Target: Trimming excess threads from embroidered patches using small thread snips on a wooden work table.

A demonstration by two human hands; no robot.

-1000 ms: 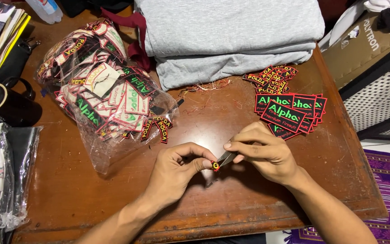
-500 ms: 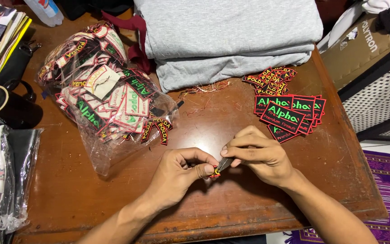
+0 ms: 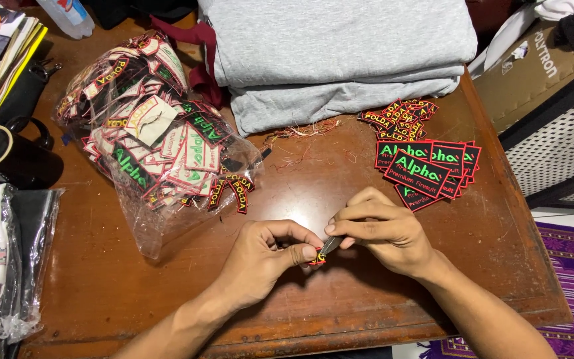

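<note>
Both hands closed: my left hand (image 3: pixel 264 256) pinches a small embroidered patch (image 3: pixel 316 258), light, limp, held by its edge; my right hand (image 3: pixel 380 233) grips a small cutter (image 3: pixel 330 245).

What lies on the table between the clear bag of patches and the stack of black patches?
Head view: mostly bare wooden table, with loose red thread scraps scattered there.

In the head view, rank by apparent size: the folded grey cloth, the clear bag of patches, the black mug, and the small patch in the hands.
Largest to smallest:
1. Folded grey cloth
2. Clear bag of patches
3. Black mug, partly cut off at the edge
4. Small patch, pinched between the left hand and right hand
</note>
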